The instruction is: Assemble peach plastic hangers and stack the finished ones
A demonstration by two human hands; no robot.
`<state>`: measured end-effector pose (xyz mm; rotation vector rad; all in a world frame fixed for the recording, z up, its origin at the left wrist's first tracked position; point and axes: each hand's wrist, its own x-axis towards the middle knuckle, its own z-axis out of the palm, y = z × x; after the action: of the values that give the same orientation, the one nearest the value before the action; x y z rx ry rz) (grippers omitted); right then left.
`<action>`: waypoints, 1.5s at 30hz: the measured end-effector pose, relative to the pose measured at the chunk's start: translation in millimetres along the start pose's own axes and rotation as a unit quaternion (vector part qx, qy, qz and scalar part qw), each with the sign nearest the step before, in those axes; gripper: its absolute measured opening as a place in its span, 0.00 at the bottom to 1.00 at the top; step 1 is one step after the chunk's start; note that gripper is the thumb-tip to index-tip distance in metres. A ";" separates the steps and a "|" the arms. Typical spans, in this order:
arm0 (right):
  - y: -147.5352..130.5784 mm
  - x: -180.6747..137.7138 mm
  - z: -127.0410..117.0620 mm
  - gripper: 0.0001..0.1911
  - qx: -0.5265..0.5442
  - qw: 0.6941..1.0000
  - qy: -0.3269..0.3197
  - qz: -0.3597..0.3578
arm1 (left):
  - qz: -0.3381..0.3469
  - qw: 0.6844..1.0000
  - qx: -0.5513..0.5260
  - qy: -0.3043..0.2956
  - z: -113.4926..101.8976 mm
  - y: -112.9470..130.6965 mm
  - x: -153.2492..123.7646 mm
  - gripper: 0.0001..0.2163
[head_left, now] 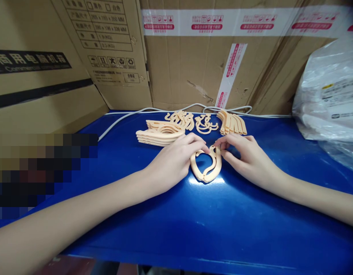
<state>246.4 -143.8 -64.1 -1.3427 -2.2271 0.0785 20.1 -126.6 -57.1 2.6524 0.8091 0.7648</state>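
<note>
A beige plastic folding clothes hanger, bent into a loop, lies on the blue table between my hands. My left hand grips its left side and upper part, with the thumb and fingers bent round it. At its upper right, the fingers of my right hand pinch the piece near the top joint. My fingertips partly hide that joint. Just beyond my left hand is a stack of curved beige hanger pieces. Small hook-shaped pieces lie in a loose heap behind the hanger.
More curved pieces stand in a row at the back right, and another heap sits at the back left. A white cable runs along the rear. Cardboard boxes wall the back and left; a clear plastic bag is at right.
</note>
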 end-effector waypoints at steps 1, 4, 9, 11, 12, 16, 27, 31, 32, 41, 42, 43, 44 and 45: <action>-0.3 -0.1 -0.1 0.07 -0.003 1.000 0.001 0.001 | 0.003 1.000 0.004 -0.005 -0.1 0.3 -0.3 0.21; -1.0 -0.4 0.3 0.09 -0.013 1.000 0.002 -0.001 | 0.004 0.999 0.024 -0.020 -0.8 3.2 -0.7 0.18; -0.3 -0.4 0.9 0.10 -0.015 1.000 0.000 -0.024 | 0.003 0.999 0.041 -0.031 -0.8 9.1 -1.5 0.16; 0.5 0.1 0.7 0.11 -0.001 1.000 -0.003 -0.029 | 0.004 0.999 0.035 -0.036 -0.6 9.7 -1.9 0.15; 0.8 0.5 0.5 0.12 0.014 0.999 -0.006 -0.030 | 0.005 0.999 0.032 -0.036 -0.5 9.5 -2.1 0.15; 0.8 2.6 -0.3 0.12 0.087 0.995 -0.026 -0.044 | 0.009 0.999 0.019 -0.033 -0.4 7.7 -2.4 0.18; -4.5 -0.8 -6.9 0.11 0.313 0.948 -0.055 0.000 | -0.010 0.997 0.005 -0.081 -0.6 19.0 -1.9 0.35; -1.9 1.9 -4.5 0.10 0.295 0.954 0.000 0.042 | 0.011 0.994 0.073 -0.083 -3.0 19.0 -0.4 0.37; -1.1 3.0 -4.0 0.10 0.296 0.954 0.007 0.056 | 0.025 0.993 0.085 -0.077 -4.3 18.2 0.1 0.37; -2.9 4.9 -8.7 0.18 0.350 0.929 -0.011 0.123 | 0.096 0.960 0.258 0.058 -26.5 9.6 3.4 0.31; -3.2 4.2 -9.3 0.18 0.366 0.922 -0.021 0.128 | 0.092 0.956 0.270 0.063 -28.1 9.1 3.8 0.31; -3.2 3.5 -9.6 0.17 0.382 0.914 -0.031 0.132 | 0.090 0.954 0.279 0.065 -29.1 8.8 4.1 0.31; -2.8 3.0 -9.6 0.16 0.399 0.906 -0.038 0.134 | 0.091 0.952 0.285 0.065 -29.5 8.6 4.3 0.31; -2.0 2.8 -9.5 0.16 0.415 0.899 -0.045 0.134 | 0.093 0.951 0.288 0.064 -29.4 8.4 4.4 0.31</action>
<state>248.3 -144.6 -54.2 -1.1235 -1.7031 1.0764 10.6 -128.0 -27.8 3.2642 0.9425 0.8597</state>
